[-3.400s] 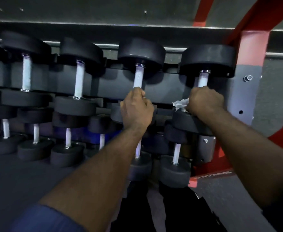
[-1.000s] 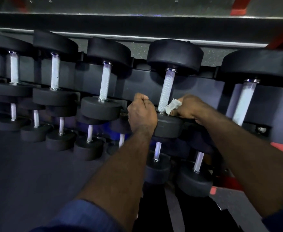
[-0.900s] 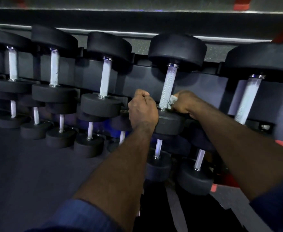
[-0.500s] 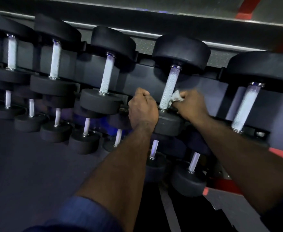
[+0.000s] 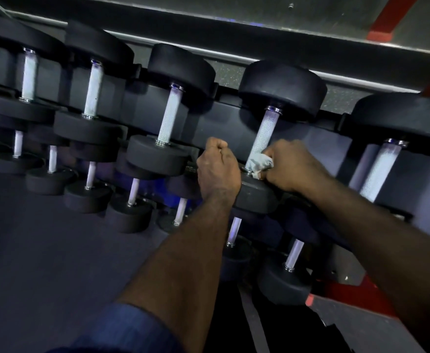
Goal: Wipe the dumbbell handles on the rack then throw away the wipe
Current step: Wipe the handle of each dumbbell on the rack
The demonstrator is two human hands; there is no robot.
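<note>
Rack (image 5: 230,123): dumbbell handle (image 5: 264,135) runs front-to-back; right hand (image 5: 293,165) pinches wipe (image 5: 259,163) against near end; left hand (image 5: 217,169) fisted.

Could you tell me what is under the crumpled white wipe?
The lower end of the knurled silver handle lies under the crumpled white wipe; the right hand hides the rest.

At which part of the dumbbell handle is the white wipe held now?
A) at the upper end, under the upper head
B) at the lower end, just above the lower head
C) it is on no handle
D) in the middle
B: the right hand holds the wipe at the bottom of the dumbbell handle, just above the lower head.
</note>
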